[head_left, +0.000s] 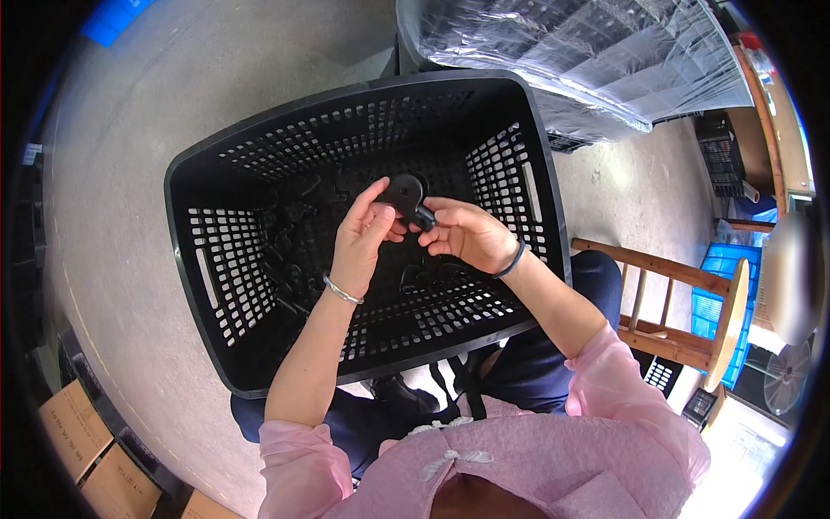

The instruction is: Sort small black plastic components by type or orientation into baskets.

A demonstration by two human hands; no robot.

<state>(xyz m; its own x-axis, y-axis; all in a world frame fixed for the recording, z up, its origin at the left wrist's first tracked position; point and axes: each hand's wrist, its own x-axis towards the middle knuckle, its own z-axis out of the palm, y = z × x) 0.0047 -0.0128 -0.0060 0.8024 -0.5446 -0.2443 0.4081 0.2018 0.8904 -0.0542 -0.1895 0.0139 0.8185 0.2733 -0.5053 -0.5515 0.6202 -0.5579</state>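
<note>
My left hand (363,235) holds a black plastic part (403,191) with a round ring end, raised above a large black perforated basket (207,285). Close beside it, my right hand (467,233) pinches a small black piece (424,217) against the lower edge of that part. Both hands meet over the middle of the basket. Several more black plastic parts (298,251) lie on the basket floor, hard to tell apart in the dark. A silver bracelet is on my left wrist and a dark band on my right.
The basket rests in front of my knees on a concrete floor (130,156). A wooden stool (692,311) stands to the right with blue crates (722,268) behind it. Plastic-wrapped stacked trays (588,52) sit at the top. Cardboard boxes (78,432) are at lower left.
</note>
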